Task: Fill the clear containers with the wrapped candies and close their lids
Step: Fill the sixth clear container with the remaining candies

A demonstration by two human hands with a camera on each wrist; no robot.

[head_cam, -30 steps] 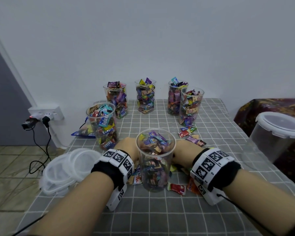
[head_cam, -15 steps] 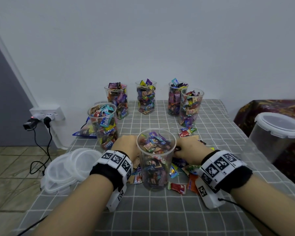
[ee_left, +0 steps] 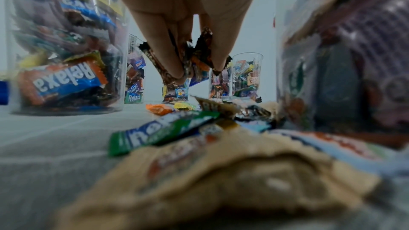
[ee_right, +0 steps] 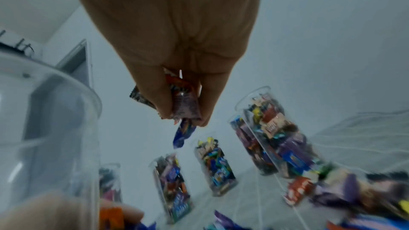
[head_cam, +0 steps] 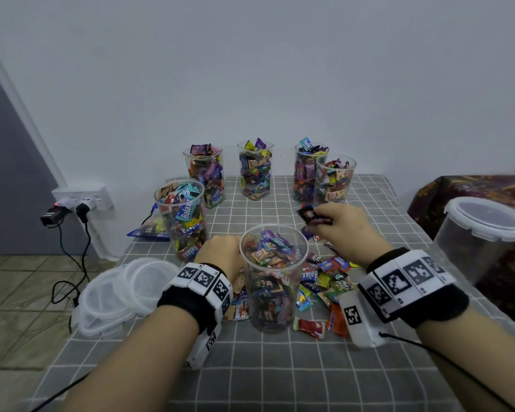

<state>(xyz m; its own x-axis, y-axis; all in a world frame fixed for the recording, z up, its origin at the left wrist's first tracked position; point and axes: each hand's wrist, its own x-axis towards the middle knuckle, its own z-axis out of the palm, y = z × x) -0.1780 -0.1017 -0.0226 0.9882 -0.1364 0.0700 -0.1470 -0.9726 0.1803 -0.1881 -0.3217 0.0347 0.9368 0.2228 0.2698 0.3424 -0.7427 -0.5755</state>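
right hand (head_cam: 338,226): raised, fingers pinching dark wrapped candies (head_cam: 311,217) | left hand (head_cam: 220,252): low on bench, fingertips pinching brown wrappers (ee_left: 194,59) beside near clear plastic container (head_cam: 272,278)

The word "Relaxa" is legible on a blue wrapper (head_cam: 186,207) near the top of the front-left clear container (head_cam: 181,221), and inverted on a blue-and-orange wrapper (ee_left: 64,80) low in the same container. "Relaxa" also appears on a green wrapper (ee_left: 132,97) in a rear container and on a loose wrapper (head_cam: 309,275) on the counter (head_cam: 280,370). The wristbands (head_cam: 204,282) carry black-and-white square marker codes, without readable text.
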